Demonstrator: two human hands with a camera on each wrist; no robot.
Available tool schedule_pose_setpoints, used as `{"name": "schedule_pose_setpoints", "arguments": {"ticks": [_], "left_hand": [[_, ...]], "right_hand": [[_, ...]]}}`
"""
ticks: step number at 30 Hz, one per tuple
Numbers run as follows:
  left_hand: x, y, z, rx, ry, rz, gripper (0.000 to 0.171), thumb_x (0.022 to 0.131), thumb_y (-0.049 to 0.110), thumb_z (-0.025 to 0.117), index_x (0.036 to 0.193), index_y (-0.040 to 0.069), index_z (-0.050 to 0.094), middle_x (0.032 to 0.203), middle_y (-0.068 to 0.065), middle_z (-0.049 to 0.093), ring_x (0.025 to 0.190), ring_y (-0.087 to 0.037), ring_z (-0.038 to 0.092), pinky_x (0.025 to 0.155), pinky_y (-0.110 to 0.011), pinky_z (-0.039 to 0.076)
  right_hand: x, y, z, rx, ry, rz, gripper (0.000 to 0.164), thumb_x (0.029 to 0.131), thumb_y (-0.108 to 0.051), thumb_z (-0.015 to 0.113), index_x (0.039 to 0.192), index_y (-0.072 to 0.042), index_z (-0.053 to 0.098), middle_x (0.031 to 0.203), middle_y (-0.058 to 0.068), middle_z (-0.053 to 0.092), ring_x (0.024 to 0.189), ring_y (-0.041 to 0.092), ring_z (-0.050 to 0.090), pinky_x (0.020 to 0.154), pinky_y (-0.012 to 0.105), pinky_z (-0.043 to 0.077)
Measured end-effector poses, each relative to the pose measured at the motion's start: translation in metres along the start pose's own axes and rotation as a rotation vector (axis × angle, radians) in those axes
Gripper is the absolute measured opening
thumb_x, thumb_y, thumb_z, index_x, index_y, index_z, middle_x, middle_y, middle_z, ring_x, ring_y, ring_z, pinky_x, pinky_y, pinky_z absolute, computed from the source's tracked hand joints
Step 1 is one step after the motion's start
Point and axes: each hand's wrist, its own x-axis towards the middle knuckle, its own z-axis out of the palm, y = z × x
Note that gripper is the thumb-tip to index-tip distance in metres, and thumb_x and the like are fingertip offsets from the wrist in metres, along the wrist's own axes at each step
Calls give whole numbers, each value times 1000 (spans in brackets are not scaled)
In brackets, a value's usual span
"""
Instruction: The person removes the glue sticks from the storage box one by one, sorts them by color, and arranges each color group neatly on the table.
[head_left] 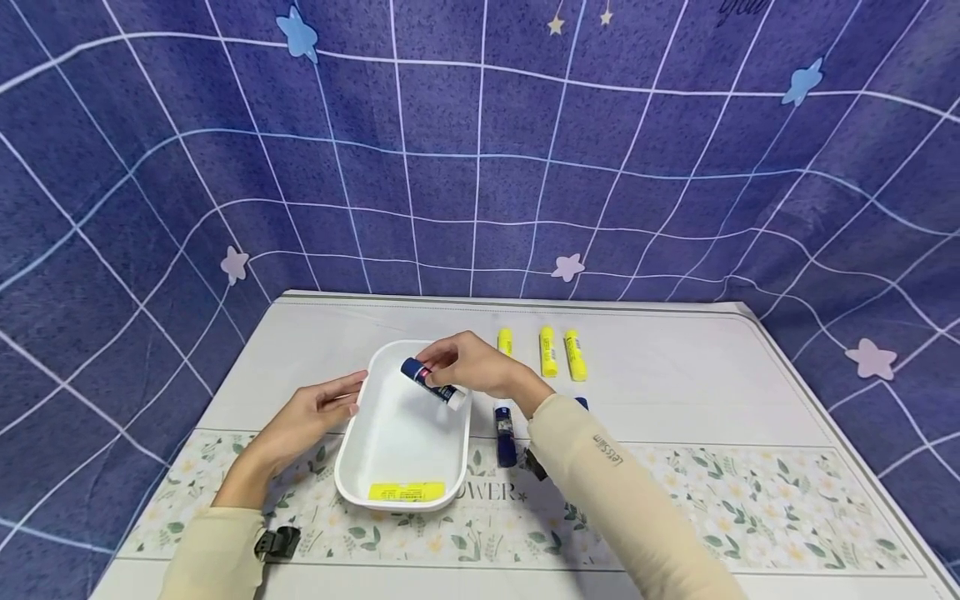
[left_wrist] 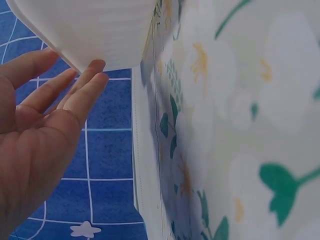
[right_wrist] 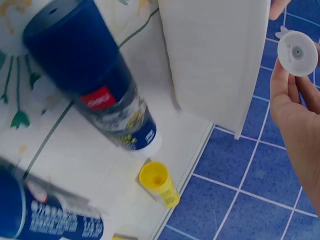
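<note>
Over the white plastic tray (head_left: pixel 405 417), my right hand (head_left: pixel 474 363) pinches a dark blue glue stick (head_left: pixel 433 383) with a white end. The glue stick is tilted above the tray's far part; in the right wrist view its white round end (right_wrist: pixel 298 53) faces the camera. My left hand (head_left: pixel 303 423) touches the tray's left rim with straight fingers; in the left wrist view those fingertips (left_wrist: pixel 97 65) rest against the outer wall. A yellow glue stick (head_left: pixel 407 492) lies inside the tray along its near end.
Right of the tray lies a blue glue stick (head_left: pixel 506 435); another blue one (head_left: pixel 582 403) is mostly hidden behind my right forearm. Farther back are yellow glue sticks (head_left: pixel 548 351), one partly covered by the right hand. A purple gridded curtain (head_left: pixel 480 167) hangs behind the table.
</note>
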Motion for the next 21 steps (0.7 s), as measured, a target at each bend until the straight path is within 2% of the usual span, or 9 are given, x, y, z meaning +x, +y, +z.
{"name": "schedule_pose_setpoints", "arguments": {"ticks": [8, 14, 21], "left_hand": [[-2, 0, -2, 14, 3, -3, 58, 105, 12, 59, 159, 4, 39, 156, -28, 47, 143, -42, 48, 101, -15, 54], [-3, 0, -3, 12, 5, -6, 58, 105, 12, 60, 159, 4, 39, 154, -28, 49, 141, -42, 50, 100, -15, 55], [0, 1, -1, 9, -10, -1, 59, 105, 13, 60, 159, 4, 38, 156, -28, 46, 143, -43, 49, 101, -16, 55]], "right_hand": [[-13, 5, -14, 52, 119, 37, 38, 94, -1, 70, 132, -2, 68, 117, 13, 70, 98, 15, 66, 88, 25, 61], [-17, 9, -24, 63, 150, 18, 39, 94, -1, 69, 133, 2, 67, 120, 16, 71, 100, 14, 67, 92, 25, 61], [-28, 10, -38, 58, 193, 40, 40, 96, -2, 69, 136, 1, 65, 119, 17, 70, 100, 15, 67, 91, 24, 61]]}}
